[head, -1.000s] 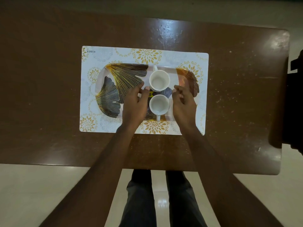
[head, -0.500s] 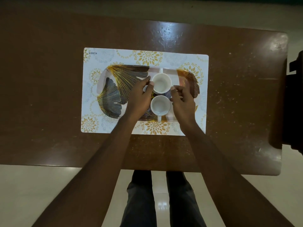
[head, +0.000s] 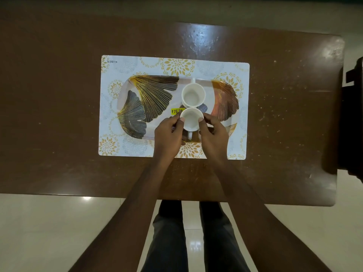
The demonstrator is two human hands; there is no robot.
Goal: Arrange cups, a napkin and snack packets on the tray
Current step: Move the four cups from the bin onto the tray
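A leaf-patterned tray (head: 153, 95) lies on a white and gold placemat (head: 121, 63). Two white cups stand upright on it, touching each other. The far cup (head: 193, 94) has its handle pointing away from me. The near cup (head: 191, 120) has its handle pointing toward me. My left hand (head: 169, 134) grips the near cup's left side and my right hand (head: 213, 133) grips its right side, thumbs on the rim. A yellow price sticker (head: 176, 111) shows on the tray beside the near cup. No napkin or snack packets are in view.
The placemat sits on a brown table (head: 59, 114) whose near edge runs across the view. A dark object (head: 353, 118) stands past the table's right edge. My legs and pale floor tiles show below the table.
Both hands have drawn back from the far cup toward me and now hold the near cup by its sides. The cups have stayed in place.
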